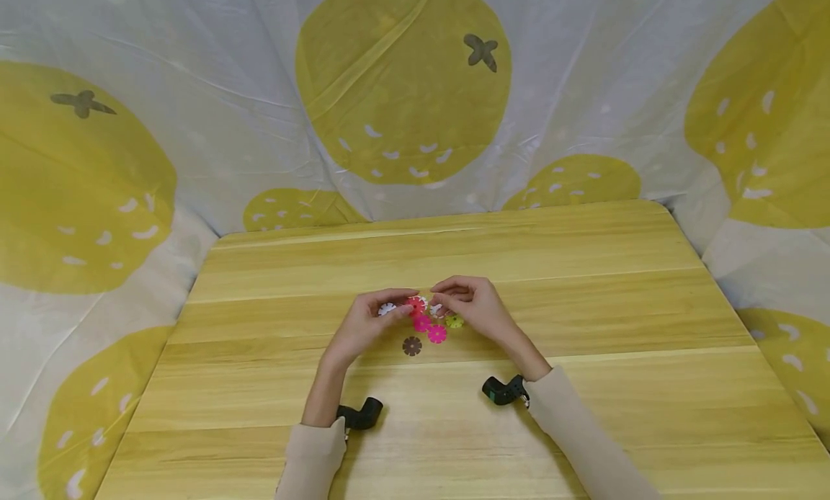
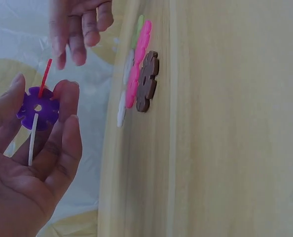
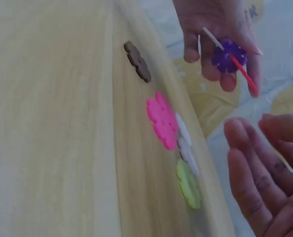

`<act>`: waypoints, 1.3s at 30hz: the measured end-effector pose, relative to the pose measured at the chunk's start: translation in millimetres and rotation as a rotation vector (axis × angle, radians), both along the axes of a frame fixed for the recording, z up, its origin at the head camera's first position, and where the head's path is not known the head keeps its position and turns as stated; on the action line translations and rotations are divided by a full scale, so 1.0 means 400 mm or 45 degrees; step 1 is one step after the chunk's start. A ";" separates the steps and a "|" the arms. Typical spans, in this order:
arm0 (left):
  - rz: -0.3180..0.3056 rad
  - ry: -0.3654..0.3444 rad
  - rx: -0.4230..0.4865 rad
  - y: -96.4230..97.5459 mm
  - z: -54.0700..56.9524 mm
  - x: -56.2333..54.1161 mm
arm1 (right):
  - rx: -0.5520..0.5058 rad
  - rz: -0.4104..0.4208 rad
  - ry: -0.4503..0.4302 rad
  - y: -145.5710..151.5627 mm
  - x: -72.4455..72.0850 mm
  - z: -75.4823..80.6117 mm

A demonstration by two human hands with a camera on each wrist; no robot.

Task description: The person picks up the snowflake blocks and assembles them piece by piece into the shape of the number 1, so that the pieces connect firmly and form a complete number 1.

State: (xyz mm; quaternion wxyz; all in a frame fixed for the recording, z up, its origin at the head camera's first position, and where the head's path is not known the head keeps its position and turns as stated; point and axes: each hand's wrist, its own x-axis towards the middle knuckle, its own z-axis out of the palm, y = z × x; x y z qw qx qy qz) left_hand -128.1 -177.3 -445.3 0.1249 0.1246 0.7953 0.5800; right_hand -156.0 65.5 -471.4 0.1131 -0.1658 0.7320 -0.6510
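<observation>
Above the tabletop (image 1: 441,428), my left hand (image 1: 366,323) pinches a purple disc (image 2: 49,113) thumb against fingers, probably to steady the red piece (image 2: 45,77) and white piece (image 2: 32,140) jutting from it. My right hand (image 1: 480,309) hangs empty, fingertips apart, near pink discs (image 1: 436,336) seemingly kept within reach.

Table (image 1: 194,385): pale wood streaked with darker grain, its far corners rounded.
Cloth (image 1: 227,68): white and creased, hanging behind the table and beyond its left and right sides, printed with yellow fruit.
Middle fruit (image 1: 402,89): large, above the table's far edge, with a dark leaf (image 1: 481,52) and white dashes (image 1: 428,148).
Small fruits (image 1: 298,210): two, just behind the table's far edge.
Left fruits (image 1: 84,176): two, beyond the table's left edge.
Right fruits (image 1: 772,125): two, beyond its right edge, the upper larger.
</observation>
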 end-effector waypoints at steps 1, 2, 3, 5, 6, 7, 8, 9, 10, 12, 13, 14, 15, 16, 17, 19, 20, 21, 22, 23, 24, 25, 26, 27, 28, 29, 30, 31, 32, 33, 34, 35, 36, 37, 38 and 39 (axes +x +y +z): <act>0.013 -0.002 -0.003 -0.002 0.000 0.000 | 0.048 -0.012 0.012 0.008 -0.004 -0.001; 0.021 0.003 -0.006 -0.004 0.001 -0.001 | 0.101 -0.021 0.021 0.016 -0.008 -0.004; 0.030 0.006 -0.013 -0.006 0.001 -0.001 | 0.155 -0.028 0.023 0.024 -0.011 -0.005; 0.042 0.020 -0.028 -0.010 0.002 0.000 | 0.250 -0.024 0.028 0.037 -0.018 -0.011; 0.048 0.026 -0.032 -0.011 0.002 0.000 | 0.282 -0.009 0.029 0.043 -0.020 -0.015; 0.051 0.030 -0.035 -0.012 0.002 0.000 | 0.310 0.007 0.027 0.048 -0.023 -0.018; 0.052 0.033 -0.037 -0.013 0.002 0.000 | 0.330 0.024 0.024 0.053 -0.024 -0.021; 0.055 0.031 -0.037 -0.013 0.002 0.000 | 0.342 0.040 0.018 0.056 -0.026 -0.024; 0.055 0.034 -0.035 -0.014 0.001 0.000 | 0.352 0.056 0.013 0.060 -0.027 -0.027; 0.055 0.030 -0.029 -0.014 0.001 0.000 | 0.364 0.084 0.001 0.067 -0.028 -0.029; 0.055 0.023 -0.025 -0.014 0.003 0.000 | 0.367 0.093 -0.007 0.071 -0.029 -0.030; 0.054 0.017 -0.020 -0.014 0.003 0.001 | 0.369 0.100 -0.016 0.074 -0.029 -0.029; 0.053 0.011 -0.010 -0.014 0.004 0.001 | 0.371 0.108 -0.024 0.077 -0.029 -0.029; 0.051 0.003 0.002 -0.014 0.004 0.001 | 0.371 0.118 -0.027 0.080 -0.029 -0.028; 0.049 -0.008 0.014 -0.014 0.005 0.001 | 0.376 0.126 -0.028 0.083 -0.029 -0.027; 0.045 -0.024 0.032 -0.014 0.005 0.001 | 0.391 0.138 -0.022 0.086 -0.028 -0.025; 0.044 -0.029 0.039 -0.014 0.004 0.001 | 0.400 0.143 -0.018 0.086 -0.028 -0.024; 0.044 -0.030 0.040 -0.014 0.004 0.001 | 0.413 0.147 -0.010 0.085 -0.027 -0.024; 0.045 -0.033 0.036 -0.014 0.004 0.001 | 0.430 0.150 0.001 0.085 -0.027 -0.023; 0.047 -0.033 0.030 -0.014 0.003 0.000 | 0.447 0.153 0.012 0.083 -0.026 -0.023; 0.049 -0.032 0.026 -0.014 0.002 0.000 | 0.461 0.155 0.021 0.082 -0.025 -0.022; 0.050 -0.028 0.022 -0.014 0.002 0.000 | 0.473 0.157 0.029 0.080 -0.025 -0.021; 0.050 -0.026 0.019 -0.014 0.002 0.000 | 0.482 0.160 0.035 0.079 -0.025 -0.020; 0.050 -0.019 0.015 -0.014 0.002 0.000 | 0.490 0.164 0.042 0.078 -0.025 -0.020; 0.049 -0.014 0.014 -0.014 0.003 0.000 | 0.495 0.170 0.048 0.077 -0.025 -0.018; 0.047 -0.011 0.016 -0.014 0.003 0.000 | 0.495 0.176 0.049 0.077 -0.025 -0.018; 0.045 -0.007 0.016 -0.014 0.004 0.001 | 0.492 0.181 0.051 0.076 -0.025 -0.017; 0.041 -0.003 0.015 -0.014 0.005 0.001 | 0.487 0.188 0.053 0.076 -0.026 -0.016; 0.038 0.000 0.015 -0.014 0.005 0.001 | 0.482 0.192 0.056 0.076 -0.026 -0.015; 0.037 0.003 0.016 -0.014 0.005 0.002 | 0.475 0.194 0.056 0.076 -0.026 -0.014; 0.033 0.005 0.017 -0.014 0.005 0.002 | 0.467 0.194 0.054 0.076 -0.027 -0.013; 0.031 0.003 0.019 -0.014 0.005 0.002 | 0.448 0.195 0.043 0.076 -0.027 -0.012; 0.031 0.003 0.018 -0.015 0.005 0.001 | 0.421 0.198 0.028 0.076 -0.027 -0.011; 0.030 0.001 0.019 -0.015 0.005 0.001 | 0.387 0.199 0.011 0.075 -0.027 -0.011; 0.031 0.000 0.019 -0.015 0.005 0.001 | 0.351 0.196 -0.008 0.074 -0.027 -0.011; 0.032 -0.003 0.017 -0.015 0.005 0.000 | 0.308 0.193 -0.026 0.072 -0.027 -0.011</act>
